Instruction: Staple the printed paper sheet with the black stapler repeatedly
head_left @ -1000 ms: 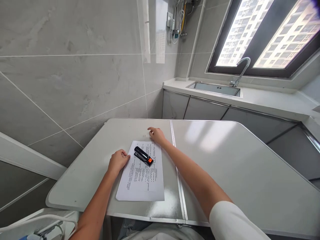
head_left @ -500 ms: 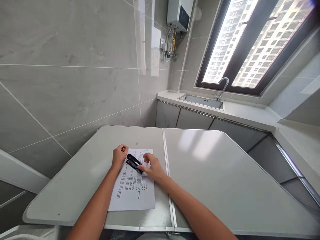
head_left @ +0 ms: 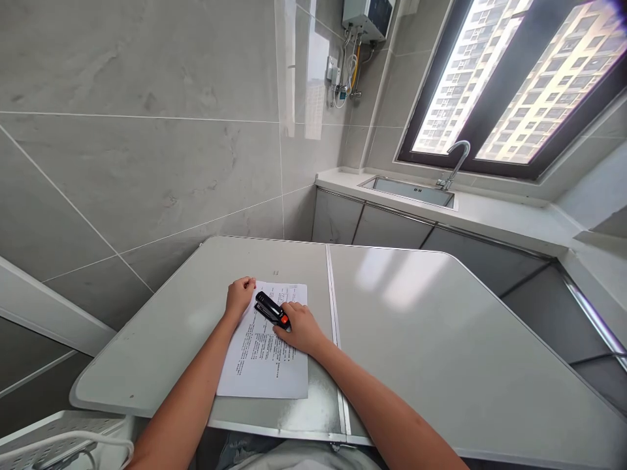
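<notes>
Printed sheets of paper [head_left: 264,375] lie on the table [head_left: 401,365] in front of me. My left hand [head_left: 240,295] is closed at their upper left corner, fingers curled against the edge. A black stapler [head_left: 268,305] with an orange-red patch near its back end rests slantwise over the upper part of the page, its front end pointing toward the left hand. My right hand [head_left: 300,328] is closed round the back end of the stapler, thumb below and fingers above. How many sheets there are cannot be made out.
A metal seam [head_left: 335,307] runs across the table. A white basket [head_left: 73,437] stands below its near left corner. Beyond the table are a counter with a sink [head_left: 411,190], a tap [head_left: 458,160], a water heater [head_left: 369,16] and a window.
My right hand has closed round the stapler's back end, and an orange-red patch now shows there. The left hand stays at the paper's corner. The whole view has shifted slightly.
</notes>
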